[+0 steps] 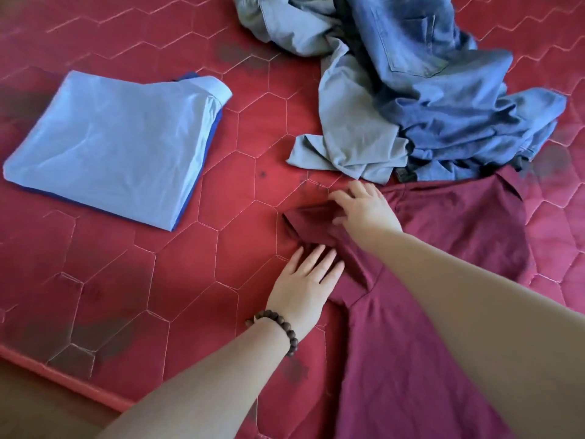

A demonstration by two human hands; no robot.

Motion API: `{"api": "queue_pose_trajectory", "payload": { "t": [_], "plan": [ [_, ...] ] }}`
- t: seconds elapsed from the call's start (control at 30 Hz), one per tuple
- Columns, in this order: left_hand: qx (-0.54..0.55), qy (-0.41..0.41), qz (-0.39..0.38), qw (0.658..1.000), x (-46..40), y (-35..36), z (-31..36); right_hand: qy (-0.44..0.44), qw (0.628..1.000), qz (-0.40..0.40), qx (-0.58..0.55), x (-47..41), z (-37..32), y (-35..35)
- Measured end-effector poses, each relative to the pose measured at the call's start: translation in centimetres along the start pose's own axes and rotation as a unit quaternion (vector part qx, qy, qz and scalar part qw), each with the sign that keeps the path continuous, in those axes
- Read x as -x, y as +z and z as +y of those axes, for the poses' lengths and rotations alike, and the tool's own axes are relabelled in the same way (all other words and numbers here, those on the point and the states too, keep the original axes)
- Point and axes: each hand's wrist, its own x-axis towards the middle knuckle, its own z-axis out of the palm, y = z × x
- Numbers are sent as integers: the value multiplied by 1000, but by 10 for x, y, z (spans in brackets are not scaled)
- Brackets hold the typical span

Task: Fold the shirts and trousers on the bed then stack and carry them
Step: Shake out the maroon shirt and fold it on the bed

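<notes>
Shirts: one light blue folded shirt (114, 147) lies done at the bed's left, a darker blue layer under it, maybe a second. I'm on the maroon shirt (443, 280), spread at right. My left hand (304, 280) presses flat on its sleeve fold; my right hand (364, 207) has its fingers bent onto the sleeve, grip unclear. Grey garment (348, 122) and denim trousers (443, 90) sit heaped beyond, unfolded. I'd say under halfway; stacking and carrying remain. The bed (158, 296) is a red quilted mattress with dark stains; a strip of brown floor shows bottom left.
</notes>
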Motion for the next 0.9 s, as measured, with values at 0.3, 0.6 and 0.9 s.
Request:
{"api": "queue_pose_trajectory", "payload": {
  "t": [0.3, 0.6, 0.9],
  "plan": [
    [-19, -17, -9, 1000, 27, -19, -17, 99, 991, 94, 0, -3, 6, -2],
    [104, 7, 42, 994, -6, -22, 28, 65, 967, 238, -60, 65, -2, 34],
    [5, -105, -76, 992, -22, -1, 59, 129, 989, 66, -4, 103, 72, 40]
  ]
}}
